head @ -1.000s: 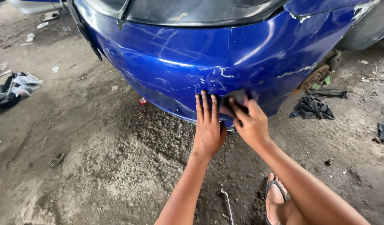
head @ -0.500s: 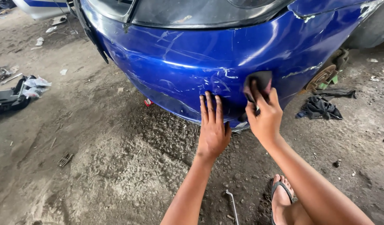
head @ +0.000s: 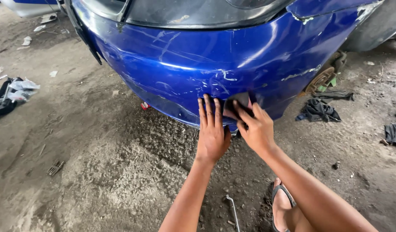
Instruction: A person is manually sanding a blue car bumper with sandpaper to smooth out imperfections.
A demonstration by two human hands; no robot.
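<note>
The left hand [head: 213, 133] lies flat and open on the scratched blue car bumper [head: 180, 64]; the right hand [head: 256, 129] presses a dark sanding pad [head: 235, 104], half hidden. A metal wrench [head: 233, 210] and dark rags [head: 318, 111] lie on the dirt floor [head: 99, 172].

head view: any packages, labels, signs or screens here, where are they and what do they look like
No labels, signs or screens show.
Crumpled plastic bag: on the dirt floor at far left, clear-whitish, lying on a dark bundle; the only package-like thing.
White scraps: on the floor at upper left, small and flat; too small to tell what they are.
</note>
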